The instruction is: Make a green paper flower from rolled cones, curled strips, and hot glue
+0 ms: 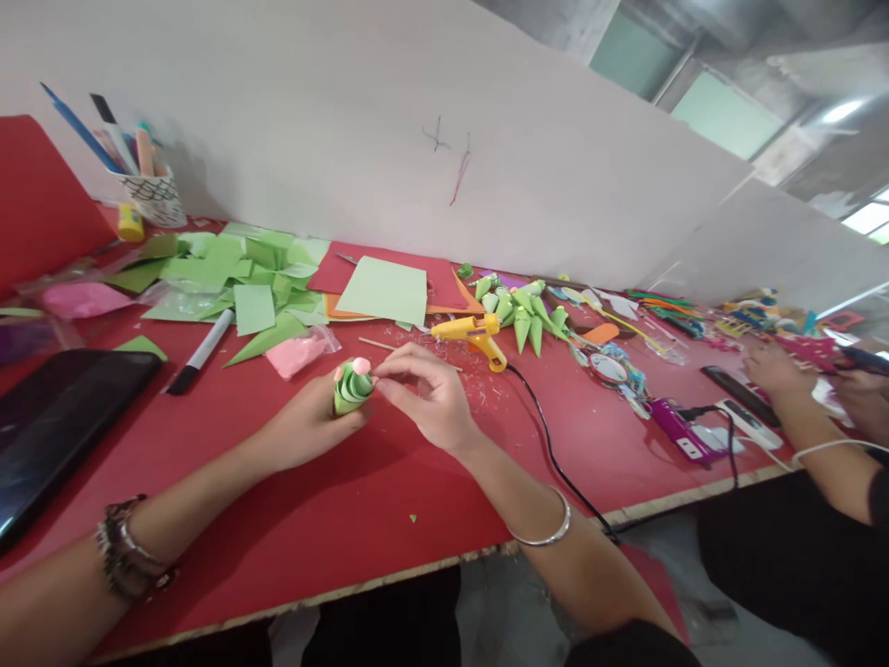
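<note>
A rolled green paper cone [351, 394], its spiral layers showing at the top, is gripped in my left hand [312, 431] above the front of the red table. Small pink balls sit at its rim, the clearest being a pale pink ball [361, 366]. Thumb and forefinger of my right hand [434, 398] are pinched together at the cone's right edge; what lies between them is too small to make out. Behind my hands lie a pink clay packet [298, 352] and a yellow glue gun [472, 335] with a black cord.
Green paper pieces [236, 269] and finished green paper cones [524, 310] lie toward the back wall. A black phone [69, 426] and a marker [201, 352] are on the left. At right are a purple power strip [684, 431] and a co-worker's hand [778, 371].
</note>
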Tool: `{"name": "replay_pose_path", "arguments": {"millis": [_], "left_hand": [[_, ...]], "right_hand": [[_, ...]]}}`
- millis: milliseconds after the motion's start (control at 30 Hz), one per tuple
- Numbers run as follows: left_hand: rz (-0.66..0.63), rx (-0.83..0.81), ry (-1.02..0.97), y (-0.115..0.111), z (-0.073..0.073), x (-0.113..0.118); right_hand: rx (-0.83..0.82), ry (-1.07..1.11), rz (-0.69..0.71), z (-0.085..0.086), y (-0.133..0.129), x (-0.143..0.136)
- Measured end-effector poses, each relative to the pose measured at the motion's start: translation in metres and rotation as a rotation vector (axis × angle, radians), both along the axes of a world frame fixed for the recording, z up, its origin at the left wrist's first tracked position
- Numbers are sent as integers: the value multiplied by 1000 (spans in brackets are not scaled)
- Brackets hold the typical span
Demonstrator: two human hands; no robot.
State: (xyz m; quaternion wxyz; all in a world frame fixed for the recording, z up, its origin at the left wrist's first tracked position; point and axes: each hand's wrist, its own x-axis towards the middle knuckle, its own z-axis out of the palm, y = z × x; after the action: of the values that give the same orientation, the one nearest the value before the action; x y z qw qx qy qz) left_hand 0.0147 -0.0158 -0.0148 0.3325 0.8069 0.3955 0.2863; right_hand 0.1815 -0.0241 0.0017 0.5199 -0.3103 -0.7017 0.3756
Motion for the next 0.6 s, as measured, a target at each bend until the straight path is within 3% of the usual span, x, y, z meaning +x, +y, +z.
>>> {"name": "replay_pose_path", "arguments": {"millis": [200,600], "left_hand": [[2,-27,-109,1,1,0],[-8,-25,-49,3,-1,-1]], "right_hand": [[-8,60,27,0,-1,-1],[6,55,39,-2,1,-3]]}}
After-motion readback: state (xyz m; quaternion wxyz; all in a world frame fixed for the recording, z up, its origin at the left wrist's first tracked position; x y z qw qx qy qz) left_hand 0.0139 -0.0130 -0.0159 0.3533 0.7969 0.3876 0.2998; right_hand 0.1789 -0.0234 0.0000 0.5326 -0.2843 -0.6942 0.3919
